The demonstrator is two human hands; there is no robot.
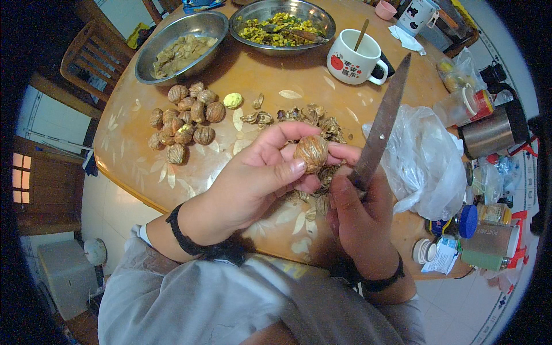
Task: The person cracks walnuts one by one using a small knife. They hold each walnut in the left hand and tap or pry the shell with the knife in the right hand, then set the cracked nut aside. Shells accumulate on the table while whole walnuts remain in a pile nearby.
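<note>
Between the thumb and fingers of my left hand (pixel 263 166) is a brown, fibrous, ridged corm, perhaps taro (pixel 311 154). My right hand (pixel 364 211) grips a knife (pixel 384 125) whose blade points up and away; its handle is hidden in the fist. The right fingers come close to the corm. Behind and below both hands lies a heap of dry brown peelings (pixel 330 129). To the left on the table sits a pile of similar unpeeled corms (pixel 185 114), and beside it is one pale yellow-green peeled piece (pixel 233 100).
On the wooden table (pixel 125 151), a steel bowl of pale food (pixel 142 71) and a steel bowl of yellow food (pixel 332 32) stand at the back. A white mug (pixel 351 64) holds a spoon. A clear plastic bag (pixel 427 164), jars and a dark metal kettle (pixel 491 131) crowd the right side.
</note>
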